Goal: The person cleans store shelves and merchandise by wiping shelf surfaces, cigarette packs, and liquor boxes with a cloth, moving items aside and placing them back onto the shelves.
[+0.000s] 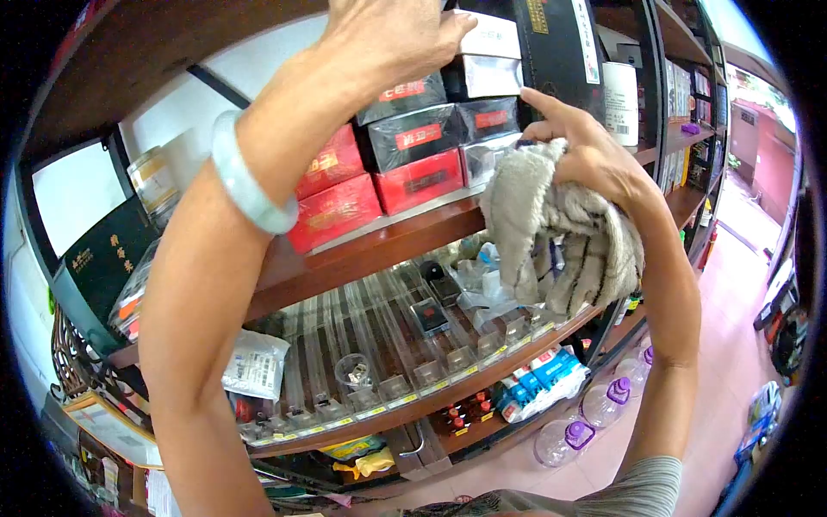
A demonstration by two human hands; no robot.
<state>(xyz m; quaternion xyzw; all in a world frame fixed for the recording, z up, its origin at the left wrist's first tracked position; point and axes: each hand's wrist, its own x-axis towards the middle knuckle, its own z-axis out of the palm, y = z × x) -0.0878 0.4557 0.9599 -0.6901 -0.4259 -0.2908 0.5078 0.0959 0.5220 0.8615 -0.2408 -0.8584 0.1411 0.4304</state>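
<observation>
At the top edge, my left hand reaches up to the shelf, a pale green bangle on its wrist. One of its digits extends against the white box; the frame cuts off the other fingers. Below that box sits another white box with a shiny front. My right hand is closed on a grey striped cloth that hangs down in folds. Its index finger points out to the lower white box's corner. Black boxes and red boxes in clear wrap are stacked beside them.
A tall black box and a white canister stand to the right. Underneath is a slotted display shelf with a clear cup and small packets. Large plastic bottles with purple caps stand on the pink floor.
</observation>
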